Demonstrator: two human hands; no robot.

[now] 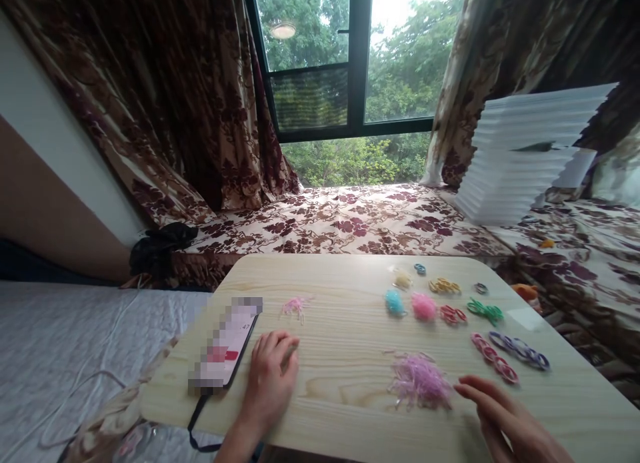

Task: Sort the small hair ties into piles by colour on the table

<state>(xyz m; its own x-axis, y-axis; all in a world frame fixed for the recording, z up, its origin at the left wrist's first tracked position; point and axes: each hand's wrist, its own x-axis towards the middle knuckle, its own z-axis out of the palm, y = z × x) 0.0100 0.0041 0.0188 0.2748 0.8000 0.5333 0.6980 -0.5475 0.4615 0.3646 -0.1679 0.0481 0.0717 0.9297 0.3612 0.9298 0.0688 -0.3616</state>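
Observation:
My left hand rests on the table beside a phone, its fingers curled and close together. Whatever is under those fingers, if anything, is hidden. A small tuft of pink elastic bands lies just beyond it. On the other side, my right hand has its fingers stretched out, with no object visible in them. Its fingertips are close to the right edge of a loose heap of purple-pink elastic bands. Pink hair ties and purple hair ties lie in rows beyond the right hand.
The phone, partly blurred, has a black strap. Farther back on the wooden table are blue bands, a pink bundle, and red, green and yellow hair ties. White foam sheets stand by the window.

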